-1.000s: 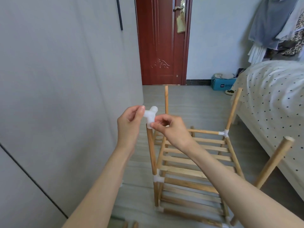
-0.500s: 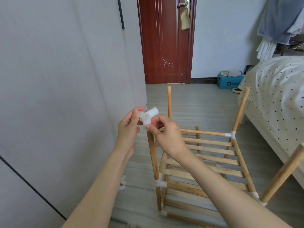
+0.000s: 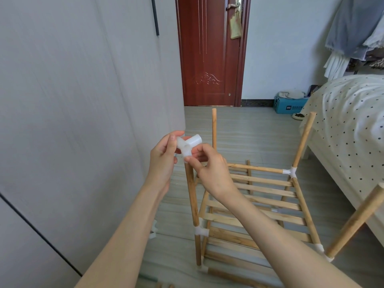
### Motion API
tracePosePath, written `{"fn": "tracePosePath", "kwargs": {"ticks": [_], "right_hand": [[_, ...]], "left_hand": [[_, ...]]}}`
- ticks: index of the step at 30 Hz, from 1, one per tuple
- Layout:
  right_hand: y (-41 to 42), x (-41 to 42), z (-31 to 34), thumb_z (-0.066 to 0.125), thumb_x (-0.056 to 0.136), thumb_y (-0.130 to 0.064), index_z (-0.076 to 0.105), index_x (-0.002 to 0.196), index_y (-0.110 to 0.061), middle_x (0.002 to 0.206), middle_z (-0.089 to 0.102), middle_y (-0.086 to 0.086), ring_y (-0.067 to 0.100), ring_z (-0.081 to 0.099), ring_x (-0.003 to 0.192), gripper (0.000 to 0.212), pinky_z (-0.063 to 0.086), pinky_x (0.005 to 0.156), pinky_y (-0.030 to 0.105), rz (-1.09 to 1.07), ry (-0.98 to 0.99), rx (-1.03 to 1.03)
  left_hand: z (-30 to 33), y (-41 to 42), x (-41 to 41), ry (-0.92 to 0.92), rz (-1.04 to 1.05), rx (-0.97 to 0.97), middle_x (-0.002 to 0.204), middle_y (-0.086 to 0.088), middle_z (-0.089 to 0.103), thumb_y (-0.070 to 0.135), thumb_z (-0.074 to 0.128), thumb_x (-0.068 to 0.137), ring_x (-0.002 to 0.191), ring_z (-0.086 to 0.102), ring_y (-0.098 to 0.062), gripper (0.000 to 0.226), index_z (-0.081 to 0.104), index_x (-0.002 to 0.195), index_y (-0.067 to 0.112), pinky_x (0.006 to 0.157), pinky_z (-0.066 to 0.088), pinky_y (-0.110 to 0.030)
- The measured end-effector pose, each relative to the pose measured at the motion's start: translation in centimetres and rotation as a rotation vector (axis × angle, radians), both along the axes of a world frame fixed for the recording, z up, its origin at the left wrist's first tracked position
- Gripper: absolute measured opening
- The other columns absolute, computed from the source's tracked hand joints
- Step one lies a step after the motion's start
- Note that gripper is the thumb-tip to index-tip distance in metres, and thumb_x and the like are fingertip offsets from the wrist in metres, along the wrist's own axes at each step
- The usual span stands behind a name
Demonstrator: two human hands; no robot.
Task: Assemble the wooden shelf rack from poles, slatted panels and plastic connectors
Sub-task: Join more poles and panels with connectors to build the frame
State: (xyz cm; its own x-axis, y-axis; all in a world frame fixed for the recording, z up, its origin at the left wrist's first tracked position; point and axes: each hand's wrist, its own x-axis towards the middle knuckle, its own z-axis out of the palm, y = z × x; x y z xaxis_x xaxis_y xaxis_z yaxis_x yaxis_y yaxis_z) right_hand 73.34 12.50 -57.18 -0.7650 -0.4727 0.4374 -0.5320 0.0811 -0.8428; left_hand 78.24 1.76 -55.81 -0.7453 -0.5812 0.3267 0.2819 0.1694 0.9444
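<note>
Fingers [image 3: 172,142] of both hands pinching white connector [image 3: 188,145] (three-socket), atop near pole [image 3: 192,200]

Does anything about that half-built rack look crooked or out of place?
Yes. The near right pole leans outward toward the bed, while the near left pole stands almost upright. A loose white connector lies on the floor by the wall. Nothing looks broken.

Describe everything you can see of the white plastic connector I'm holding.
The white plastic connector is a translucent, milky three-way piece with short round open sockets. It sits tilted at the top of the near-left pole; whether it is pushed on cannot be told. The left hand pinches its left socket, and the right hand grips its lower part.
</note>
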Motion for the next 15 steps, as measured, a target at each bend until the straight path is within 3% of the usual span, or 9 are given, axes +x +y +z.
{"fn": "tracePosePath", "kwargs": {"ticks": [3, 6, 10, 15], "right_hand": [[0.0, -0.1, -0.4, 0.065, 0.087, -0.019, 0.053, 0.086, -0.022, 0.082, 0.059, -0.011, 0.0, 0.056, 0.08, 0.012, 0.042, 0.069, 0.007, -0.015, -0.019, 0.005], [0.1, 0.0, -1.1, 0.065, 0.086, -0.021, 0.051, 0.083, -0.026, 0.081, 0.058, -0.012, -0.002, 0.055, 0.079, 0.016, 0.042, 0.068, 0.006, -0.016, -0.02, 0.033], [0.4, 0.0, -1.9, 0.067, 0.085, -0.02, 0.055, 0.088, -0.021, 0.08, 0.06, -0.01, 0.0, 0.057, 0.077, 0.013, 0.044, 0.07, 0.008, -0.002, -0.016, 0.047], [0.1, 0.3, -3.2, 0.068, 0.084, -0.023, 0.057, 0.078, -0.019, 0.072, 0.059, -0.008, 0.009, 0.057, 0.074, 0.013, 0.043, 0.067, 0.017, -0.023, 0.008, 0.218]], "left_hand": [[0.2, 0.2, 0.3, -0.058, -0.042, -0.035, 0.106, 0.013, 0.068, 0.041, 0.035, 0.1, 0.087, 0.055, -0.009, 0.027, 0.062, 0.102, 0.038, 0.068, 0.038, -0.024], [-0.2, 0.0, 0.8, -0.137, -0.075, -0.1, 0.12, 0.013, 0.056, 0.062, 0.049, 0.084, 0.102, 0.053, -0.005, 0.037, 0.058, 0.111, 0.039, 0.076, 0.039, -0.02], [-0.8, -0.3, 1.1, -0.147, -0.037, -0.172, 0.117, 0.011, 0.057, 0.036, 0.059, 0.088, 0.097, 0.053, 0.003, 0.035, 0.055, 0.123, 0.035, 0.079, 0.041, -0.015], [-1.1, -0.6, 1.3, -0.12, -0.082, -0.227, 0.111, 0.022, 0.062, 0.033, 0.056, 0.091, 0.098, 0.054, 0.013, 0.023, 0.057, 0.111, 0.045, 0.081, 0.042, -0.011]]}}
